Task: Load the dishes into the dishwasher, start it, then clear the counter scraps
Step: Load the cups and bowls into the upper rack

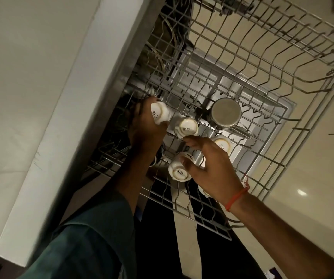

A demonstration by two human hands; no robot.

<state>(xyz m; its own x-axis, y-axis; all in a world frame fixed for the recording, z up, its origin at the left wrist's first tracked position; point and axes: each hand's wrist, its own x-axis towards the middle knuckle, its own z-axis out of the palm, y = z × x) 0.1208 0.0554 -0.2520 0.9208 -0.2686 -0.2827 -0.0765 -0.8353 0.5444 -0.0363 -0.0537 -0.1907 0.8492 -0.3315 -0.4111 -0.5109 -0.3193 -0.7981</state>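
The dishwasher's upper wire rack [242, 63] is pulled out below me. My left hand [146, 129] grips a small white cup [159, 115], held on its side at the rack's left part. My right hand [208, 168] has its thumb and fingers around another white cup [179, 169], bottom up, near the rack's front. A third white cup [186, 127] stands upside down between the hands. Another white cup [222, 143] shows just beyond my right hand. An inverted steel tumbler [225, 113] stands in the rack further right.
The white counter edge [47, 117] runs along the left. The open dishwasher door [218, 81] lies under the rack. Beige floor tiles [313, 158] show to the right. Most of the rack's far and right tines hold nothing.
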